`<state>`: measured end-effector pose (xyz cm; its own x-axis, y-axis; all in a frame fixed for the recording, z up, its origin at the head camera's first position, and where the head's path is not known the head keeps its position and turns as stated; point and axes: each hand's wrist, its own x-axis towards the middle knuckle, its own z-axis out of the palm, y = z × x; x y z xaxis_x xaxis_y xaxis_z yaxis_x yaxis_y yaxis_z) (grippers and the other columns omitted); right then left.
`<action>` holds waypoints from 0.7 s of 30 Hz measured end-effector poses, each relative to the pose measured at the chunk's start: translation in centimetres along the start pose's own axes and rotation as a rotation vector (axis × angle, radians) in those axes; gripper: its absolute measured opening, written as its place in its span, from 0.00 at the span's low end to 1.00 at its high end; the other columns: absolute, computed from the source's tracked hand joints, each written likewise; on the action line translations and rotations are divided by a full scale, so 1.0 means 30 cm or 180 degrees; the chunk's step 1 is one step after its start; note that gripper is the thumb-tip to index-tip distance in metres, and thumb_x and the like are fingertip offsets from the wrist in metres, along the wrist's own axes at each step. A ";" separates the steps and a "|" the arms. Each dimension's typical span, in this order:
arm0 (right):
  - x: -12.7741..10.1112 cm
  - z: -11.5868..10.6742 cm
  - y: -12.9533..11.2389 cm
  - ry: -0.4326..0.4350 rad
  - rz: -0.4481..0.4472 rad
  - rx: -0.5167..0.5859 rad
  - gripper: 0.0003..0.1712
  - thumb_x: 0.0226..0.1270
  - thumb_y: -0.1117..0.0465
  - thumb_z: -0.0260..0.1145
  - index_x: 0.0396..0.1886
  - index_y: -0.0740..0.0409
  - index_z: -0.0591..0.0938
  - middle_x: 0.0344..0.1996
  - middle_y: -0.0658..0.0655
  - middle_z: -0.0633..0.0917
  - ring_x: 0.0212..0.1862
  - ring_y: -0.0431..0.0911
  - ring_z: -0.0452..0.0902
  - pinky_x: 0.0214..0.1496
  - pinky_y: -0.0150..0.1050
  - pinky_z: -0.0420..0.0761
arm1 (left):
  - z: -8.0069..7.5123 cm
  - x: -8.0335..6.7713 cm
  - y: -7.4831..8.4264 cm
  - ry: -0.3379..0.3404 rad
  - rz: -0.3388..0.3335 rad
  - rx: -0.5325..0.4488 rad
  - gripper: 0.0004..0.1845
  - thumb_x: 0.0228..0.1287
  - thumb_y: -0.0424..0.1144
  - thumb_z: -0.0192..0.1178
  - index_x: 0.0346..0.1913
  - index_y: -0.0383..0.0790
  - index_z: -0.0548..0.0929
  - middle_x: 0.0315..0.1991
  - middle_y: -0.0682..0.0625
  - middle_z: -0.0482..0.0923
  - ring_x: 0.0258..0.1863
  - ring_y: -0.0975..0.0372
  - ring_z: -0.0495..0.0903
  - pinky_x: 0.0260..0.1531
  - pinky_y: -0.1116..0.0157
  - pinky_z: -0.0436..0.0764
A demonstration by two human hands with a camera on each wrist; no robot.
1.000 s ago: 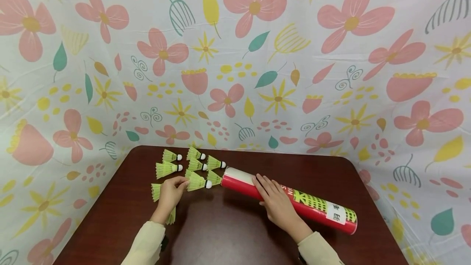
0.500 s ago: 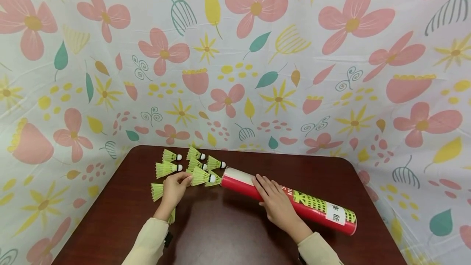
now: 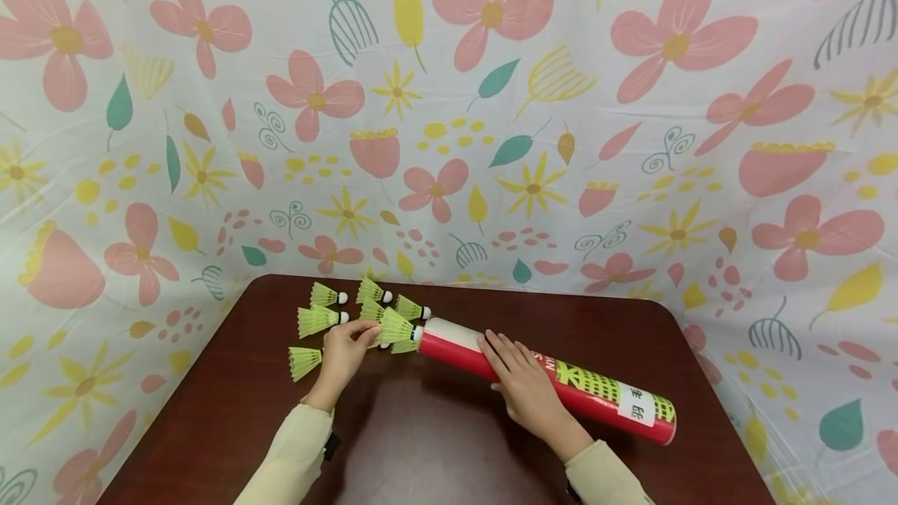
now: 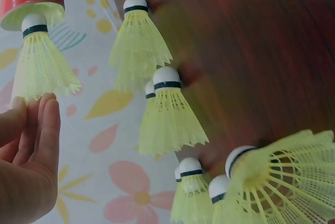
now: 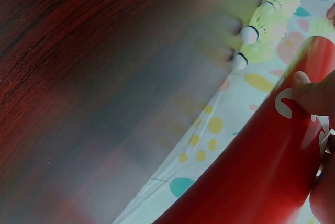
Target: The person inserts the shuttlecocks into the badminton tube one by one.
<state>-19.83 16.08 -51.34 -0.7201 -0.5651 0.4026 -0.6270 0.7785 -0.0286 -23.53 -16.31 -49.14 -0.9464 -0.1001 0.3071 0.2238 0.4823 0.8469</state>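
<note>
My left hand (image 3: 346,355) pinches the skirt edge of a yellow shuttlecock (image 3: 397,326) between thumb and fingertips. Its white cork end points into the open mouth of a red shuttlecock tube (image 3: 459,347); in the left wrist view the tip of the cork (image 4: 34,22) sits right at the rim. Fingers spread across the tube's upper side, my right hand (image 3: 525,392) holds it slanted over the table. The right wrist view shows the right thumb (image 5: 309,90) on one side of the tube and a finger around the other.
Several more yellow shuttlecocks lie left of the tube's mouth, including one at the back (image 3: 328,294) and one beside the left wrist (image 3: 304,362). The dark wooden table (image 3: 435,450) meets a flower-print cloth (image 3: 477,139) behind it.
My left hand has carried the shuttlecock rightward, bringing its cork from short of the tube to the tube's mouth. The right hand and tube have hardly moved.
</note>
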 end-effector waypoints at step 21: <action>0.002 0.007 -0.005 0.0064 -0.0055 -0.0008 0.49 0.56 0.60 0.73 0.75 0.56 0.58 0.71 0.59 0.63 0.70 0.53 0.60 0.68 0.52 0.64 | 0.095 0.008 0.026 -0.0106 0.0399 -0.0031 0.03 0.56 0.31 0.68 0.34 0.38 0.89 0.29 0.50 0.86 0.27 0.62 0.80 0.28 0.67 0.78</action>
<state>-19.84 15.87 -51.50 -0.7030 -0.5729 0.4213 -0.6385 0.7694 -0.0192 -24.26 -13.48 -49.64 -0.9181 -0.0105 0.3963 0.3429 0.4806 0.8071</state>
